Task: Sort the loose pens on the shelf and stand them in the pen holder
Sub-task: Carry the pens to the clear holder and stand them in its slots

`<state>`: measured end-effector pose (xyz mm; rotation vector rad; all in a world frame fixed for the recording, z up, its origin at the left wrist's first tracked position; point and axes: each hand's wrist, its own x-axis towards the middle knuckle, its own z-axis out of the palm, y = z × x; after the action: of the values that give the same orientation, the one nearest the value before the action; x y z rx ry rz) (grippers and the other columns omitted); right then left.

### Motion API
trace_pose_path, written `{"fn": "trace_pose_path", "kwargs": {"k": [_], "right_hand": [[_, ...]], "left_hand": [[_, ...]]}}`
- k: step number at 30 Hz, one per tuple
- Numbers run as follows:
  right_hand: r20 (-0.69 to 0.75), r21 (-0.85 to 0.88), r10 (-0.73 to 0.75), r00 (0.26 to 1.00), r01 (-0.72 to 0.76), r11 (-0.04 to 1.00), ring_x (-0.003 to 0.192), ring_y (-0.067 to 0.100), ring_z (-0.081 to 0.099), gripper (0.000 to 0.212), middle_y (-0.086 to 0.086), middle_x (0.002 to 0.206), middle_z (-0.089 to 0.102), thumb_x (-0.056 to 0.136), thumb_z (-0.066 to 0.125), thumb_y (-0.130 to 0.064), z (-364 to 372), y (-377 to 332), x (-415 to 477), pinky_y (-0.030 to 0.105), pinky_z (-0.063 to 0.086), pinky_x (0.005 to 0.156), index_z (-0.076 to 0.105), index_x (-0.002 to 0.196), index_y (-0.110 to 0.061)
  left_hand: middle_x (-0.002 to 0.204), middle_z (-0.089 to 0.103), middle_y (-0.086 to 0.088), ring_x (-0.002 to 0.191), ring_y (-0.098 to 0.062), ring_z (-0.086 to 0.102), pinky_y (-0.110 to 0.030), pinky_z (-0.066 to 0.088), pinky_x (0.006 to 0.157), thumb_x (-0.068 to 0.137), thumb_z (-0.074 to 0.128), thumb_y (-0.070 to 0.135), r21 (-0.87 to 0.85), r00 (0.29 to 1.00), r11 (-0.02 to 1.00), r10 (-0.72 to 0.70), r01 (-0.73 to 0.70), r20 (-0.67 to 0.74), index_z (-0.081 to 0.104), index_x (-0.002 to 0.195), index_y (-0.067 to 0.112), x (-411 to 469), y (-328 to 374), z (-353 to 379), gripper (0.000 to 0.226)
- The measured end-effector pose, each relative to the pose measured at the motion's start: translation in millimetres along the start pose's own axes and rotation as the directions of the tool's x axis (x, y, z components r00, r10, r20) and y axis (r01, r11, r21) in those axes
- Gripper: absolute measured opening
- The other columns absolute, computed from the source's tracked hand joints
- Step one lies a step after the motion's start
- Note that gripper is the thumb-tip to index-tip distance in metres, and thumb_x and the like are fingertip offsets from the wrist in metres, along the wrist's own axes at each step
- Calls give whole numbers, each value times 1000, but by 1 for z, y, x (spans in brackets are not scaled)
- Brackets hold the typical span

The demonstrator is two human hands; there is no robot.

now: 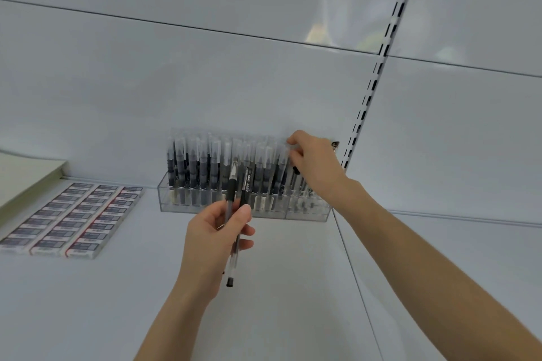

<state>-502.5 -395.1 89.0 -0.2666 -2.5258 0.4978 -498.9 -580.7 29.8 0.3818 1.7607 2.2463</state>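
Observation:
A clear acrylic pen holder (176,202) stands against the shelf's back wall, packed with several upright pens (202,167) under clear caps. In front of it my left hand (214,240) grips two loose black pens (234,214), their tips pointing up toward the holder. My right hand (315,164) reaches over the holder's right end, its fingers curled round the top of a pen (295,168) standing there.
Rows of boxed erasers (73,214) lie flat on the white shelf (293,287) at the left, with a pale board or pad (26,179) behind them. A slotted metal upright (378,67) runs up the back wall at the right.

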Motion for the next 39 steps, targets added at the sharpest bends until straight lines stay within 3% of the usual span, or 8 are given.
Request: {"fn": "trace_pose_path", "kwargs": {"k": [8, 11, 14, 17, 25, 30, 35, 39], "right_hand": [[-75, 192, 107, 991, -91, 977, 80, 31, 66, 37, 17, 84, 68, 95, 47, -14, -3, 6, -17, 36, 52, 69, 46, 132, -14], [-117, 430, 192, 974, -125, 894, 78, 19, 70, 18, 4, 82, 71, 92, 54, -18, -15, -5, -33, 34, 56, 74, 60, 109, -16], [45, 585, 171, 984, -165, 794, 70, 8, 70, 7, -2, 77, 72, 88, 60, -22, -25, -21, -53, 25, 57, 69, 66, 87, -19], [186, 632, 146, 972, -232, 739, 69, 9, 69, 7, -3, 73, 72, 84, 64, -23, -27, -28, -68, 21, 56, 64, 67, 87, -18], [246, 711, 235, 940, -340, 615, 63, 8, 67, 3, -3, 65, 71, 82, 68, -16, -33, -12, -81, 17, 50, 56, 66, 82, -19], [141, 815, 366, 920, -318, 484, 57, 14, 68, 4, 5, 71, 70, 85, 62, -7, -50, 5, -74, 20, 55, 55, 60, 83, -10], [-230, 670, 454, 861, -198, 716, 65, 19, 69, 7, 9, 80, 69, 89, 57, -12, -71, 37, -53, 28, 57, 66, 51, 91, -13], [-290, 471, 368, 883, -202, 859, 71, 14, 67, 9, -4, 73, 63, 91, 55, -17, -62, 45, -40, 40, 54, 77, 48, 96, -17]], "left_hand": [[65, 67, -2, 53, -7, 63, -19, 53, 48, 85, 60, 8, -27, 1000, 1000, 1, 0, 23, 64, 82, 14, -3, 5, 0, 7], [63, 69, -2, 54, -9, 65, -20, 52, 48, 85, 60, 8, -50, 998, 999, 1, 2, 58, 64, 84, 12, -5, 8, 2, 6], [63, 70, -1, 53, -9, 65, -20, 51, 47, 85, 60, 8, -56, 994, 998, 16, -10, 111, 64, 86, 10, -7, 12, 8, 5], [64, 69, -1, 54, -9, 64, -20, 50, 47, 84, 60, 8, -35, 984, 999, 31, -25, 175, 64, 90, 8, -10, 15, 16, 7], [64, 68, -2, 54, -10, 64, -20, 51, 48, 84, 59, 8, 11, 961, 998, 54, -59, 273, 65, 90, 8, -14, 12, 35, 8], [73, 70, -4, 66, -13, 70, -23, 54, 49, 87, 57, 14, 30, 961, 999, 13, -22, 277, 64, 86, 6, -14, 8, 38, 11], [70, 65, -5, 48, -13, 63, -21, 46, 39, 88, 57, 22, 117, 980, 992, 14, -38, 196, 63, 83, 9, -10, 5, 29, 15], [55, 34, -12, 34, -12, 31, -17, 24, 35, 89, 56, 23, 154, 979, 985, 49, -80, 197, 54, 57, 25, -10, 4, 28, 32]]}}
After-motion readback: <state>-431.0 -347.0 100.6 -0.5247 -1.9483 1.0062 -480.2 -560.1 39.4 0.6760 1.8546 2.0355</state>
